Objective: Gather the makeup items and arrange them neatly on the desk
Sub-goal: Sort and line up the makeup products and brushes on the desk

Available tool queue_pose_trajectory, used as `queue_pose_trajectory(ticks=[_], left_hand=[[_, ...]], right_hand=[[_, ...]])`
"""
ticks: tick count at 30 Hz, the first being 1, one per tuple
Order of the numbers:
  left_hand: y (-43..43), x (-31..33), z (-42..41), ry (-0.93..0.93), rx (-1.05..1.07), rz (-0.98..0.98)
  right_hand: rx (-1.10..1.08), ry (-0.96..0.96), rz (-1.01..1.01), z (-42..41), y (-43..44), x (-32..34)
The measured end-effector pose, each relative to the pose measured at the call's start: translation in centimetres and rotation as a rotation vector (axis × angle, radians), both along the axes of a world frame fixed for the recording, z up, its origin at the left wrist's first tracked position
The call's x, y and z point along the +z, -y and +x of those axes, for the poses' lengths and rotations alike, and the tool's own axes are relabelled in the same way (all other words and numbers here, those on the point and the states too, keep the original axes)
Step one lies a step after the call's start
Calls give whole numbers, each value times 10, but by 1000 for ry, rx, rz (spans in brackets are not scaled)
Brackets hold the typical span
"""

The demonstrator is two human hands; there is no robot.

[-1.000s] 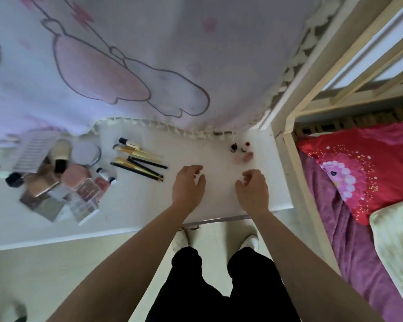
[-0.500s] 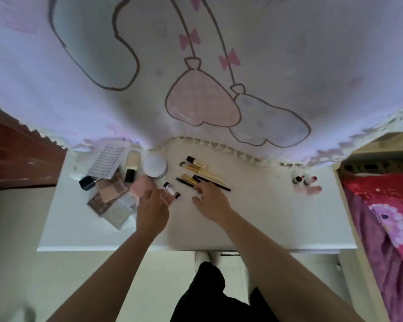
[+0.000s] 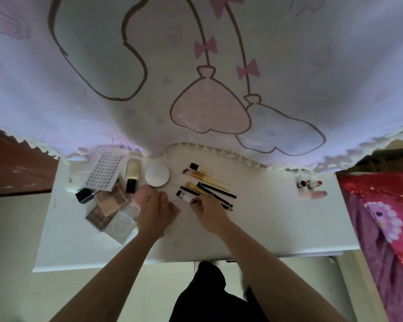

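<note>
White table (image 3: pixel 277 228) under a printed curtain (image 3: pixel 219 66). Left hand (image 3: pixel 154 211) lies over a pink compact (image 3: pixel 140 196) beside stacked palettes (image 3: pixel 107 205); grip unclear. Right hand (image 3: pixel 208 211) pinches the small tube (image 3: pixel 183 196) just beside the brushes (image 3: pixel 209 182).
</note>
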State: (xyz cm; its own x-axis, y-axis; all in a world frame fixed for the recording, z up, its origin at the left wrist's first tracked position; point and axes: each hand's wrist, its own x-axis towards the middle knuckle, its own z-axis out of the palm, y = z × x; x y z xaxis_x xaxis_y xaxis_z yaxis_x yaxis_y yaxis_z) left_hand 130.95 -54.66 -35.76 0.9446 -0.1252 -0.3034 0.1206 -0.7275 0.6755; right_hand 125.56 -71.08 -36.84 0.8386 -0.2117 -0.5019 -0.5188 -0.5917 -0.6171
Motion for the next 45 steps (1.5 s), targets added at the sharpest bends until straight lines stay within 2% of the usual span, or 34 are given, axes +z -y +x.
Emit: queue_pose_trajectory(ticks=[3, 6, 11, 12, 15, 17, 19, 22, 28, 30, 34, 38, 45], left_hand=[[20, 15, 8, -149, -25, -193], [41, 26, 16, -236, -223, -241], [79, 52, 10, -51, -426, -149], [86, 57, 6, -22, -451, -160], [104, 74, -8, 4, -517, -223], [114, 81, -16, -100, -482, -336], [122, 85, -23, -257, -391, -436], [131, 88, -33, -426, -255, -551], [145, 97, -53, -359, -353, -541], [149, 99, -58, -342, -369, -518], [156, 101, -65, -349, -346, -511], [166, 101, -68, -337, -353, -502], [188, 90, -67, -399, -275, -520]], right_hand=[[-72, -5, 133, -10, 16, 15], [-224, 29, 304, -20, 30, 34], [-653, 57, 693, -27, 45, 78], [-696, 41, 715, -29, 46, 87], [-741, 84, 567, -37, 46, 97], [-776, 211, 467, -48, 51, 102], [-727, 301, 449, -61, 58, 107], [-660, 309, 491, -79, 68, 115], [-729, 145, 603, -100, 90, 125], [-719, 173, 638, -108, 97, 122], [-771, 209, 863, -118, 114, 126], [-739, 111, 794, -120, 129, 128], [-787, 212, 738, -140, 165, 116]])
